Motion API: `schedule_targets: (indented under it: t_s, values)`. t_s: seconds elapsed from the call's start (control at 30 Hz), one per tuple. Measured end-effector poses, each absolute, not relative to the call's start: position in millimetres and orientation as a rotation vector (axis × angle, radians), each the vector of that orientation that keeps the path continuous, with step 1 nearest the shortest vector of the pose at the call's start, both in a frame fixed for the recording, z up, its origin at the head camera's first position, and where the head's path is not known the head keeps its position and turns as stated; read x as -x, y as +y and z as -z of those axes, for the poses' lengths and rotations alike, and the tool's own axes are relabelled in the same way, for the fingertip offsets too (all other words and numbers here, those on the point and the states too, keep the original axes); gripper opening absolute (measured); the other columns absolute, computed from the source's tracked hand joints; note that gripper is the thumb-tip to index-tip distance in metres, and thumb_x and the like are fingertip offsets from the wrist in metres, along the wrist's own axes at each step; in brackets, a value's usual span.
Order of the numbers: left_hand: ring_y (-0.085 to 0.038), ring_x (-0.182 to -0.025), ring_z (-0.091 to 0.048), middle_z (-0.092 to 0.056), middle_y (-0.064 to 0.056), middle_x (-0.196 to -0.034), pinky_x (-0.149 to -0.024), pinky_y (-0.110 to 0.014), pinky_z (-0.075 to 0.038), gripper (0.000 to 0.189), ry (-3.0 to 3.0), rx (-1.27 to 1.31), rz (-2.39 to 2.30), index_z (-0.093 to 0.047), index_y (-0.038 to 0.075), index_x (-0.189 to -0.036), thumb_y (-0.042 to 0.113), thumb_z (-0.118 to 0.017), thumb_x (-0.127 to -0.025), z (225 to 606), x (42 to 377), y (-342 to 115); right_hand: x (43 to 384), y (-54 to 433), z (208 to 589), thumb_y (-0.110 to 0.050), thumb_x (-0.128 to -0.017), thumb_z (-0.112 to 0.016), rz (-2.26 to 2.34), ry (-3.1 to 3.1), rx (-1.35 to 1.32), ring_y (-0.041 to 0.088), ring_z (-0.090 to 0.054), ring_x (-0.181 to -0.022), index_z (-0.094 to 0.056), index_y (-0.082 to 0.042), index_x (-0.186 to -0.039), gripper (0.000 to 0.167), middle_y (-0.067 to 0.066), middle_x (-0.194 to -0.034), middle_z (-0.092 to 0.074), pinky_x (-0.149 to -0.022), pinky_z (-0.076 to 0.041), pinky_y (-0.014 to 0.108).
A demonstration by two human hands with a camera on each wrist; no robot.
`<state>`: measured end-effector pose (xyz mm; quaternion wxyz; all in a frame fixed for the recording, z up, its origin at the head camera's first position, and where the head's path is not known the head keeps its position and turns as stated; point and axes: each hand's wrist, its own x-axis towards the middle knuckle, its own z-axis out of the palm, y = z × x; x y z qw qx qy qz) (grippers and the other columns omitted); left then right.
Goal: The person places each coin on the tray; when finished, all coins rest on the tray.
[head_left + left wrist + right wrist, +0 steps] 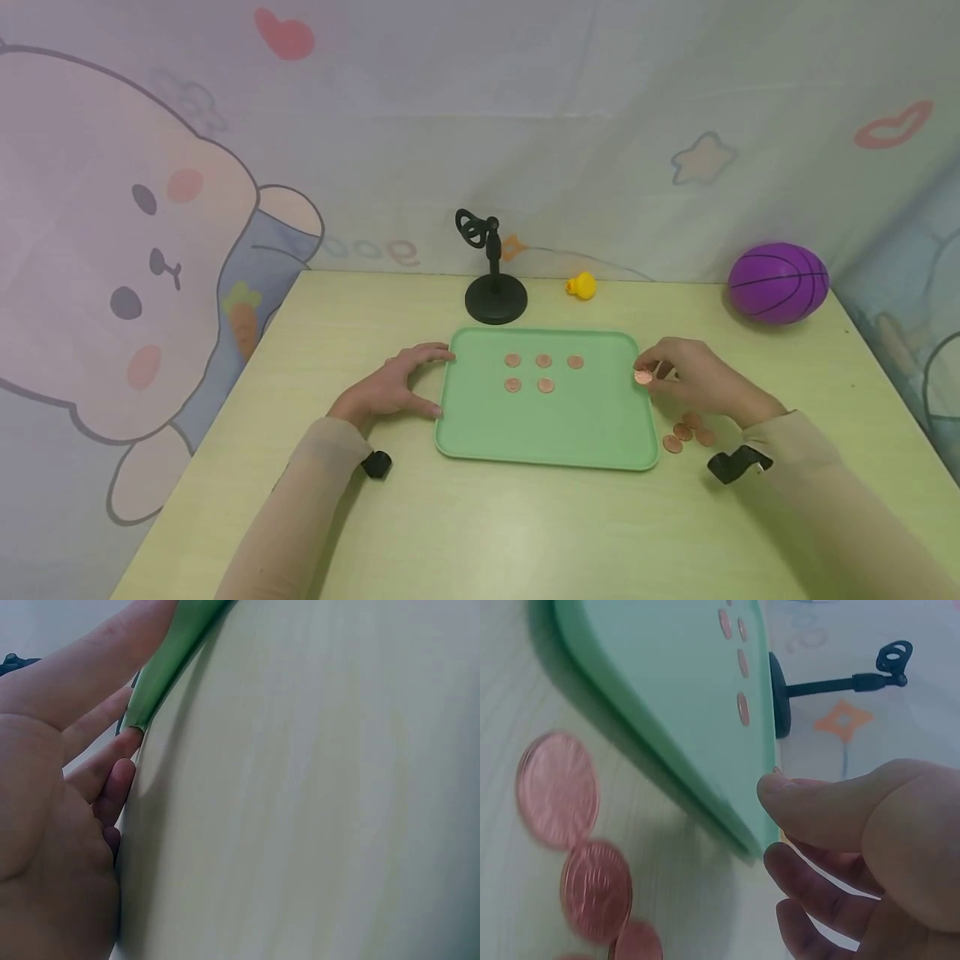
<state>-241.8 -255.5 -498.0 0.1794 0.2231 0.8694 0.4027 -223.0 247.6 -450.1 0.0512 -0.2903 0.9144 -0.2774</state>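
Observation:
A green tray point(585, 429) lies on the table with several copper coins point(546, 385) on it, in two rows: three at the back, two in front. My right hand point(693, 379) pinches one more coin point(642, 377) between thumb and fingers at the tray's right edge. In the right wrist view the thumb point(832, 806) hides nearly all of that coin. On the table beneath this hand lies a small group of loose coins point(672, 443), some touching. My left hand point(386, 387) touches the tray's left rim, thumb and fingers spread; the left wrist view shows the fingers by the green rim point(161, 671).
Behind the tray stands a black stand point(496, 298) with a ring-shaped holder. A small yellow toy point(582, 286) sits to its right by the back edge. At the far right back rests a purple ball point(778, 283). A printed cloth point(450, 125) hangs behind the table.

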Motion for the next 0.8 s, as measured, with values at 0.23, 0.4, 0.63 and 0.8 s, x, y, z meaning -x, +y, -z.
schedule_targets:
  t_s: [0.23, 0.4, 0.63, 0.8]
  values:
    - [-0.027, -0.157, -0.022, -0.034, 0.003, -0.168, -0.127, -0.058, -0.017, 0.089, 2.456, -0.632, -1.149, -0.055, 0.029, -0.15, 0.033, -0.098, -0.073, 498.0, 241.4, -255.0, 229.1, 227.2, 454.3, -0.007, -0.095, -0.078, 0.831, 2.746, 0.927, 0.015, -0.068, -0.089, -0.078, -0.006, -0.113, 0.018, 0.002, -0.105, -0.074, -0.08, -0.059, 0.039]
    - [-0.029, -0.157, -0.021, -0.033, 0.002, -0.169, -0.127, -0.06, -0.016, 0.09, 2.446, -0.627, -1.163, -0.055, 0.029, -0.151, 0.032, -0.099, -0.073, 497.6, 240.3, -255.3, 231.5, 213.3, 458.4, -0.008, -0.095, -0.078, 0.829, 2.715, 0.947, 0.017, -0.069, -0.09, -0.078, -0.006, -0.112, 0.017, 0.002, -0.106, -0.075, -0.084, -0.06, 0.041]
    - [-0.031, -0.158, -0.021, -0.034, -0.001, -0.168, -0.127, -0.061, -0.015, 0.089, 2.448, -0.655, -1.165, -0.055, 0.027, -0.151, 0.031, -0.098, -0.073, 498.3, 240.6, -255.5, 233.7, 194.4, 463.0, -0.009, -0.094, -0.08, 0.814, 2.699, 0.948, 0.016, -0.068, -0.089, -0.079, -0.01, -0.108, 0.015, 0.002, -0.105, -0.074, -0.083, -0.059, 0.04]
    - [-0.031, -0.158, -0.022, -0.034, 0.0, -0.168, -0.127, -0.061, -0.015, 0.089, 2.453, -0.659, -1.166, -0.055, 0.028, -0.151, 0.03, -0.098, -0.073, 499.7, 241.5, -255.7, 235.8, 185.3, 466.3, -0.011, -0.093, -0.081, 0.786, 2.71, 0.966, 0.013, -0.066, -0.086, -0.079, -0.014, -0.106, 0.014, -0.002, -0.101, -0.073, -0.082, -0.058, 0.037]
